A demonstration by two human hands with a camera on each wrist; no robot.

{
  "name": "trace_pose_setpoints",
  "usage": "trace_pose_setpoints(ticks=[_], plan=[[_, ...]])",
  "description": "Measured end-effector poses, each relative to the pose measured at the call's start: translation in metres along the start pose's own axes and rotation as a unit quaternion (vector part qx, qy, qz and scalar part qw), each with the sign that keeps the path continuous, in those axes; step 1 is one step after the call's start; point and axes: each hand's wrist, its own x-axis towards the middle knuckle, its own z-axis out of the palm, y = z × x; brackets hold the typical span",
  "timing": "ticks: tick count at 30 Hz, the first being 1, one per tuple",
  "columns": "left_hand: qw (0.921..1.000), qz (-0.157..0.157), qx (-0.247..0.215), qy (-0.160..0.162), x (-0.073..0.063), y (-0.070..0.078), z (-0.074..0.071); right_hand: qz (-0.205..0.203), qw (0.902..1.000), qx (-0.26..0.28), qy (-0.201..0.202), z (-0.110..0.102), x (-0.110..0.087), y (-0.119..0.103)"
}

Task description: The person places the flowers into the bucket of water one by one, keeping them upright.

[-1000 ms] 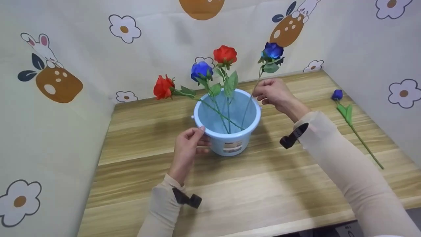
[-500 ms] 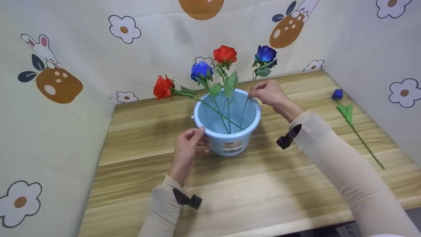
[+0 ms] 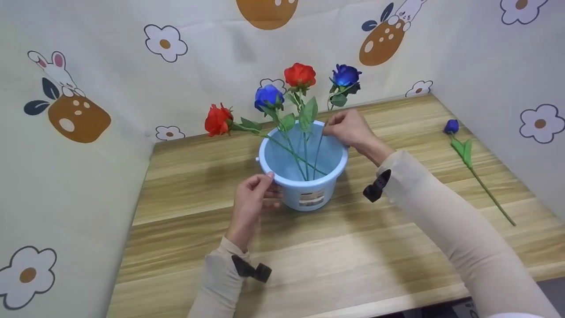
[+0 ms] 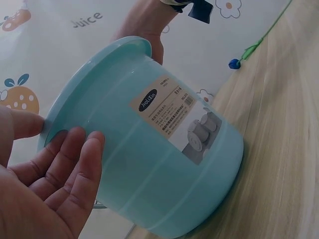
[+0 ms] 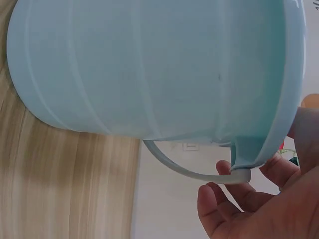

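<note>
A light-blue bucket (image 3: 304, 183) stands upright on the wooden table. My left hand (image 3: 251, 198) holds its near-left rim, thumb on the edge and fingers against the outer wall. At the far-right rim, my right hand (image 3: 353, 130) pinches the stem of a dark-blue artificial rose (image 3: 346, 76) between thumb and index finger; the stem's lower end is inside the bucket. Also leaning in it are a red rose (image 3: 300, 75), a second red rose (image 3: 218, 120) tilted far left, and a lighter blue rose (image 3: 269, 97). In the right wrist view, the bucket's handle (image 5: 184, 172) hangs near my fingers.
A blue tulip (image 3: 451, 126) with a green stem lies on the table at the right. Patterned cloth walls (image 3: 212, 53) close off the back and both sides. The table's front edge (image 3: 397, 307) runs along the bottom.
My right hand has moved left and slightly down over the bucket's rim, carrying the dark-blue rose with it. The left hand keeps its place on the bucket.
</note>
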Motion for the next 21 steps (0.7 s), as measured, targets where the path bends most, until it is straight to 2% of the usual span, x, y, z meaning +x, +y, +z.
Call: trace_pose_setpoints(ticks=[6, 15, 21], plan=[[1.0000, -0.004, -0.005, 0.003, 0.000, 0.000, 0.000, -0.018, 0.9982, -0.056, 0.013, 0.007, -0.003, -0.005], [1.0000, -0.001, -0.007, -0.003, -0.001, -0.001, -0.002, -0.005, 0.9963, -0.086, 0.005, 0.014, -0.006, -0.006], [1.0000, -0.003, -0.007, -0.002, 0.000, -0.001, -0.002, -0.041, 0.9929, -0.110, 0.015, 0.015, -0.005, -0.003]])
